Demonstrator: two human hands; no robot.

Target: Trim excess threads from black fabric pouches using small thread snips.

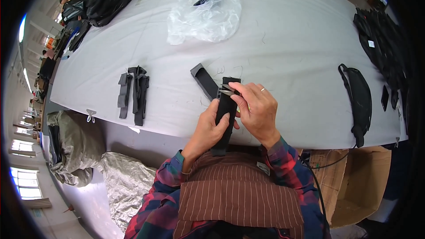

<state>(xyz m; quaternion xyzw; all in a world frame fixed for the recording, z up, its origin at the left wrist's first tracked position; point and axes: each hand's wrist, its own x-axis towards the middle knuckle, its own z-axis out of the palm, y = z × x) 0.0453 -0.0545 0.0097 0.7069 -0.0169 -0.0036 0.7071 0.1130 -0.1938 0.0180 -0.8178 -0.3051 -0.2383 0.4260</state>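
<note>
My left hand (209,126) is closed around a long black fabric strip (225,121), thumb on top, near the front edge of the table. From above, my right hand (257,108) pinches small thread snips (226,90), their metal blades pointing left across the strip's upper part. The handles are mostly hidden in my fingers. Just beyond my left hand lies a second dark fabric piece (205,82), slanting under the held one. Off to the left rest several folded black strips (141,95) side by side. Loose thread bits are scattered about the work.
A crumpled clear plastic bag (206,15) with something dark on it sits on the far table cover. Black straps (359,102) and a dark pile (383,40) occupy the right side. Below the edge are a cardboard box (361,186) and silvery sheeting (126,181). Black bags (108,0) stand far left.
</note>
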